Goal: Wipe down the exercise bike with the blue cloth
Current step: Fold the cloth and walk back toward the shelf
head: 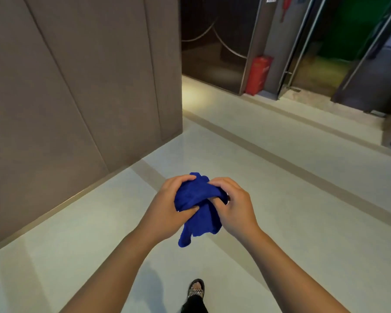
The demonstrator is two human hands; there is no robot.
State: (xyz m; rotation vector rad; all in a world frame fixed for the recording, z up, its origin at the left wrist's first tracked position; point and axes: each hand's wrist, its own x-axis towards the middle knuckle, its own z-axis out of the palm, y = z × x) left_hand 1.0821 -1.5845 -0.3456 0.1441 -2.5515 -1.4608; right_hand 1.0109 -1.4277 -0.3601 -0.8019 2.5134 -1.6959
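Observation:
A bunched blue cloth hangs in front of me at mid-frame, above the floor. My left hand grips its left side, fingers curled over the top and thumb pressed into the fabric. Against the cloth's right side, my right hand holds on with curled fingers tucked into the folds. A loose end of the cloth dangles below both hands. No exercise bike is in view.
A brown panelled wall runs along the left to a corner. Pale tiled floor stretches ahead. A red fire-extinguisher box stands by dark glass doors at the back. My sandalled foot shows below.

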